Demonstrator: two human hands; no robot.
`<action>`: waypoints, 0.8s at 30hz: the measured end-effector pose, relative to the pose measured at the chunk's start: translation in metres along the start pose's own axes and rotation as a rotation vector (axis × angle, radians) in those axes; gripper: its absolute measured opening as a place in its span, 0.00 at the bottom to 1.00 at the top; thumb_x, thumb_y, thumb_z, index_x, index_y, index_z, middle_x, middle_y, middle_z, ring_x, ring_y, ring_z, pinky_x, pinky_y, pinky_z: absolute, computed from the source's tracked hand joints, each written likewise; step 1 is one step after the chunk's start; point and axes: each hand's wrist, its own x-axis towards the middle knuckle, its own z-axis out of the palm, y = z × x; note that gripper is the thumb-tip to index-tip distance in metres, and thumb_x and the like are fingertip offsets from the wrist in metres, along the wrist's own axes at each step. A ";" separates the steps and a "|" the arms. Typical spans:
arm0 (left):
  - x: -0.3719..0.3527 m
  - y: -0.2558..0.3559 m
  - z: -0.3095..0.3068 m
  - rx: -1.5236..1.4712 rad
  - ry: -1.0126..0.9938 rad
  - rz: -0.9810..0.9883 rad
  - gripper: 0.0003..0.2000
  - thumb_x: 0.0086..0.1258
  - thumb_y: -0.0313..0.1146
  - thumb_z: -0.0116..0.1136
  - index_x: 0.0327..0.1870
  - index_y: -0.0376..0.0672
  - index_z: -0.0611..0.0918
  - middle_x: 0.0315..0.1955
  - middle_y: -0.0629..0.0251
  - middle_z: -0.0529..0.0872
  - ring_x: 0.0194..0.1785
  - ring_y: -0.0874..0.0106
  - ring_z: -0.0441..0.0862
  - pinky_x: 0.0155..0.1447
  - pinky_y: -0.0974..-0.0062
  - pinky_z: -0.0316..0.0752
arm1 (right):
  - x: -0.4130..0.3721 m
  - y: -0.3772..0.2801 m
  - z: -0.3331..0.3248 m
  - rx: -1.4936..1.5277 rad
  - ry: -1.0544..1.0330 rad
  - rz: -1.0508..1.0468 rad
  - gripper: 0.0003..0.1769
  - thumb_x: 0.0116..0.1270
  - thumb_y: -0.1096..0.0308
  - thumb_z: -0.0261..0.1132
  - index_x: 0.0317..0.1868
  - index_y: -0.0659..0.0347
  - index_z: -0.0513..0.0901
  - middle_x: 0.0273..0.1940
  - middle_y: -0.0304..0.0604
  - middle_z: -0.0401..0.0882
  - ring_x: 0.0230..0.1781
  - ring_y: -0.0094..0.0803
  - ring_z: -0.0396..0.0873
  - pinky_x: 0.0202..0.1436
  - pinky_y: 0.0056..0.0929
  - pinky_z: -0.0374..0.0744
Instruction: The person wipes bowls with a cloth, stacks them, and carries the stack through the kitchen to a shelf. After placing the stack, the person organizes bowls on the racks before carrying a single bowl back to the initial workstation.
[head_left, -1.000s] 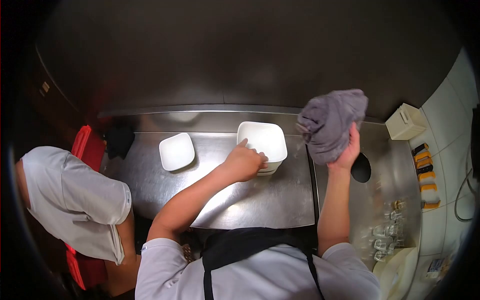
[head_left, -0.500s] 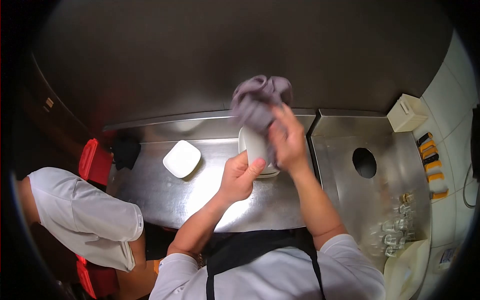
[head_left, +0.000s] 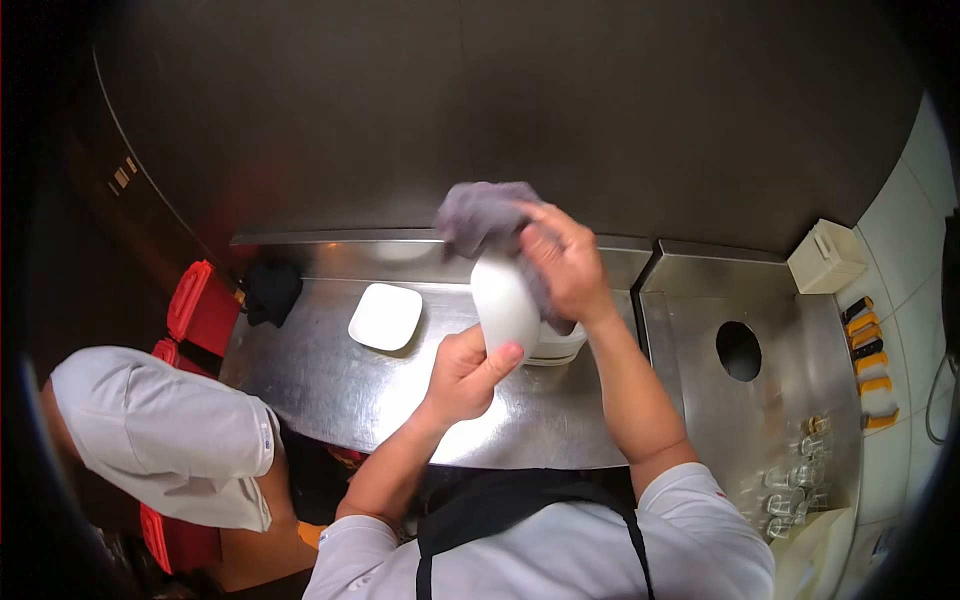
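My left hand (head_left: 464,377) grips a white dish (head_left: 502,305) by its lower edge, thumb on the near side, holding it tilted above the steel counter (head_left: 300,380). In my right hand (head_left: 570,265) is a greyish-purple cloth (head_left: 490,215), bunched over the dish's upper edge and hanging down its right side. Behind the held dish, partly hidden, stands a stack of white dishes (head_left: 560,346). To the left, a single square white dish (head_left: 386,316) lies on the counter.
Right of a seam is a steel section with a round hole (head_left: 739,351) and several glasses (head_left: 795,490). A white box (head_left: 827,257) and knives with yellow handles (head_left: 865,342) line the right wall. Red bins (head_left: 198,305) and another person's white sleeve (head_left: 170,420) are at left.
The held dish has turned so more of its white surface faces me. The cloth and my right hand have shifted left and slightly down in view.
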 end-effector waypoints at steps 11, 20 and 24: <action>-0.016 -0.003 -0.012 -0.563 0.096 -0.053 0.23 0.74 0.30 0.61 0.67 0.35 0.73 0.59 0.59 0.82 0.61 0.67 0.80 0.65 0.66 0.74 | -0.022 0.012 -0.017 0.444 0.032 0.373 0.24 0.71 0.57 0.68 0.59 0.66 0.80 0.50 0.41 0.84 0.46 0.23 0.82 0.49 0.25 0.80; 0.017 -0.039 -0.026 -0.451 0.443 0.151 0.18 0.79 0.34 0.48 0.66 0.39 0.73 0.59 0.58 0.81 0.62 0.65 0.79 0.67 0.65 0.75 | -0.082 0.021 0.079 -0.567 0.260 -0.394 0.28 0.53 0.68 0.75 0.58 0.54 0.85 0.61 0.61 0.76 0.63 0.61 0.74 0.66 0.49 0.73; 0.014 -0.013 -0.026 -0.664 0.403 0.121 0.22 0.80 0.37 0.48 0.70 0.40 0.69 0.64 0.58 0.77 0.66 0.62 0.76 0.72 0.60 0.69 | -0.084 0.040 0.075 -0.280 0.334 -0.223 0.29 0.59 0.70 0.70 0.62 0.62 0.79 0.66 0.61 0.72 0.67 0.59 0.72 0.71 0.44 0.70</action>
